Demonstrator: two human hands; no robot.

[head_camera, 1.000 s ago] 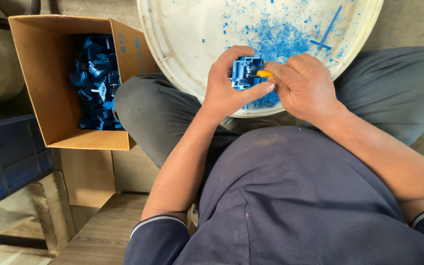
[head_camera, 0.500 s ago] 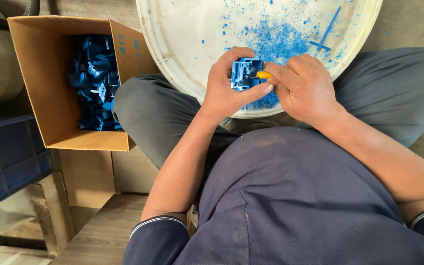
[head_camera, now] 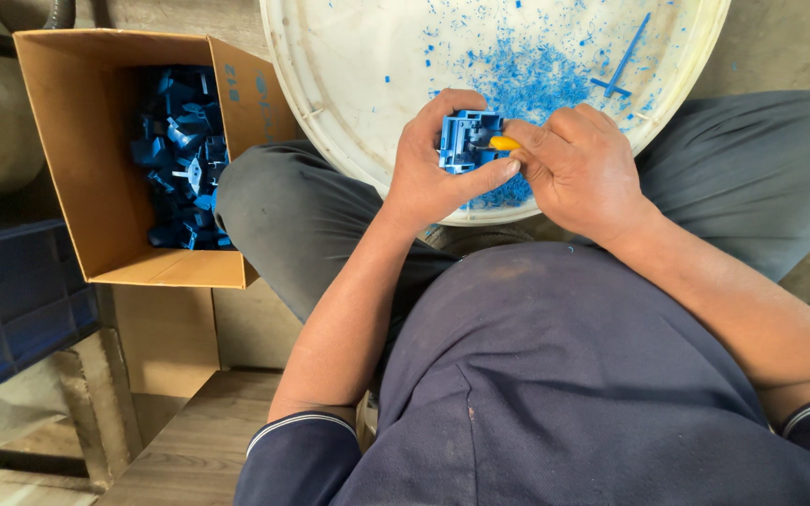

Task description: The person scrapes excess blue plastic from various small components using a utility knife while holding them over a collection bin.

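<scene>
Left hand has its fingers curled tight round a blue plastic part; right hand pinches a yellow-handled tool against it, over the white tub.

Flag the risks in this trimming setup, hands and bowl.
1. The yellow-handled tool in the right hand works toward the left hand, whose fingers wrap the blue plastic part; a slip could cut them.
2. The white basin of blue shavings sits tilted against the knees; a leg shift could spill it.
3. Shavings may fall past the rim onto the lap.
</scene>
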